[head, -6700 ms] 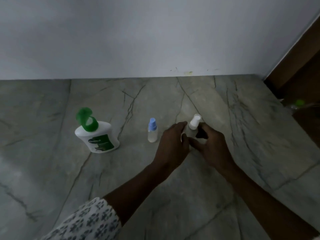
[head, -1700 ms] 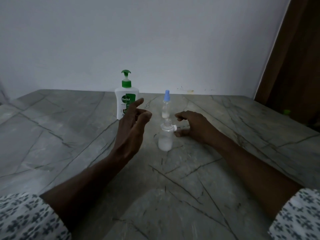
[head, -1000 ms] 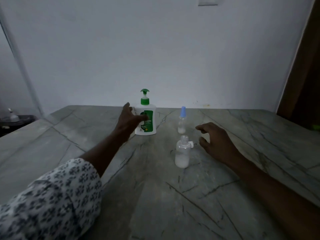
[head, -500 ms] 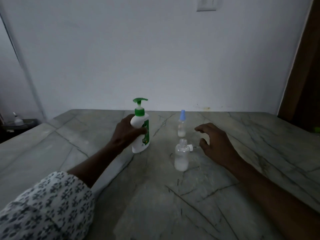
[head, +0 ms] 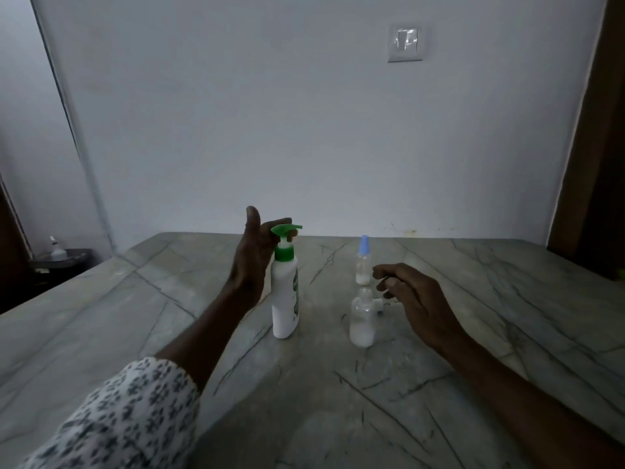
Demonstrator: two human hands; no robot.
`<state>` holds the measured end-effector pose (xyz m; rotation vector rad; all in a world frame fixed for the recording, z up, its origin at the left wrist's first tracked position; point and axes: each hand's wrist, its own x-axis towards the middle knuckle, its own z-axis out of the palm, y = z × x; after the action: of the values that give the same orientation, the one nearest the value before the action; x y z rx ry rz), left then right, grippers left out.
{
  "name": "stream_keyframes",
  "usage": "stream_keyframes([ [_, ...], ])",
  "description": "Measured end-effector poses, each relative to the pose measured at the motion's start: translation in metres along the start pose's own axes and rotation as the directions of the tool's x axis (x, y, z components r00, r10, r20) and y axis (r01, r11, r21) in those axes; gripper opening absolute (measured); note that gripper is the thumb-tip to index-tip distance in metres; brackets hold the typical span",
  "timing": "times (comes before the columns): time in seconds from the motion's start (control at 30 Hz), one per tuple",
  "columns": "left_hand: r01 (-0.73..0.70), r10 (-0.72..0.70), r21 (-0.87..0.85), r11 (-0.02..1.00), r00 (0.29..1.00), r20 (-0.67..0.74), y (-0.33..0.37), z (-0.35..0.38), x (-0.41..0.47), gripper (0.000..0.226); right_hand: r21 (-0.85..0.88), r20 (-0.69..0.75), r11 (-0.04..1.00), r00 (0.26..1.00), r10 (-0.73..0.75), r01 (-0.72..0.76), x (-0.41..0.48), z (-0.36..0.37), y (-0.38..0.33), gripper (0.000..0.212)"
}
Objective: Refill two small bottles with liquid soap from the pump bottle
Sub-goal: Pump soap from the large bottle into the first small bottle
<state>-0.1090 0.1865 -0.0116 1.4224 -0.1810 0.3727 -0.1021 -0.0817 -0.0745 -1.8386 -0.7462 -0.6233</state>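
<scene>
Fingers (head: pixel 252 221) of the left hand (head: pixel 252 265) are spread loose by the pump head (head: pixel 286 228), their grip on the pump bottle (head: pixel 285 299) released. It now stands at nine o'clock of the open small bottle (head: pixel 362 321). The right hand (head: pixel 417 299) hovers slack at three o'clock, empty. Pumping likely comes next.

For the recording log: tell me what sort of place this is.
Probably a room in a home: a veined stone tabletop against a plain white wall, a light switch on that wall, and brown woodwork at the right edge.
</scene>
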Motion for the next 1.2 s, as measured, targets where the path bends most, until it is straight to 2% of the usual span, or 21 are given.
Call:
stream_keyframes([
  [0.13,0.037,-0.04,0.023,0.999,0.988,0.147,-0.003,0.011,0.004,0.084,0.043,0.136,0.998,0.99,0.032,-0.038,-0.005,0.003,0.0,0.052],
  [0.23,0.061,-0.06,-0.008,0.998,0.99,0.131,-0.012,0.01,0.006,0.076,-0.003,0.239,0.999,0.971,0.031,-0.032,-0.007,0.005,-0.003,0.055],
  [0.4,0.076,-0.081,0.043,0.996,0.989,0.125,-0.023,0.009,0.008,0.095,-0.108,0.344,0.994,0.938,0.031,0.007,-0.01,0.009,0.002,0.044],
  [0.53,0.105,-0.105,0.01,0.994,0.982,0.157,-0.022,0.01,0.009,0.081,-0.144,0.365,0.989,0.927,0.089,-0.038,-0.012,0.011,0.005,0.042],
  [0.6,0.116,-0.117,0.014,0.993,0.982,0.146,-0.021,0.009,0.01,0.079,-0.141,0.346,0.987,0.93,0.122,-0.077,-0.01,0.013,0.003,0.038],
  [0.7,0.131,-0.135,0.039,0.991,0.978,0.159,-0.018,0.01,0.008,0.08,-0.005,0.254,0.98,0.947,0.195,-0.201,0.003,0.016,-0.009,0.032],
  [0.77,0.145,-0.149,0.035,0.989,0.974,0.169,-0.015,0.01,0.005,0.09,0.004,0.18,0.972,0.956,0.232,-0.236,0.017,0.016,-0.016,0.044],
  [0.8,0.151,-0.155,0.037,0.988,0.972,0.177,-0.014,0.011,0.005,0.094,-0.064,0.158,0.973,0.961,0.228,-0.221,0.023,0.016,-0.02,0.05],
  [0.87,0.15,-0.159,0.06,0.987,0.967,0.2,-0.012,0.014,0.004,0.09,-0.187,0.128,0.97,0.975,0.183,-0.158,0.034,0.018,-0.03,0.045],
  [0.97,0.153,-0.175,0.106,0.983,0.953,0.248,-0.007,0.019,0.002,0.08,-0.221,0.113,0.971,0.987,0.116,-0.089,0.046,0.028,-0.041,0.036],
  [1.07,0.167,-0.19,0.109,0.98,0.947,0.258,-0.002,0.025,-0.004,0.076,-0.242,0.062,0.964,0.99,0.13,-0.111,0.044,0.036,-0.039,0.034],
  [1.2,0.112,-0.136,0.106,0.988,0.959,0.249,0.001,0.032,-0.008,0.068,-0.214,0.022,0.97,0.993,0.12,-0.112,0.03,0.037,-0.033,0.036],
])
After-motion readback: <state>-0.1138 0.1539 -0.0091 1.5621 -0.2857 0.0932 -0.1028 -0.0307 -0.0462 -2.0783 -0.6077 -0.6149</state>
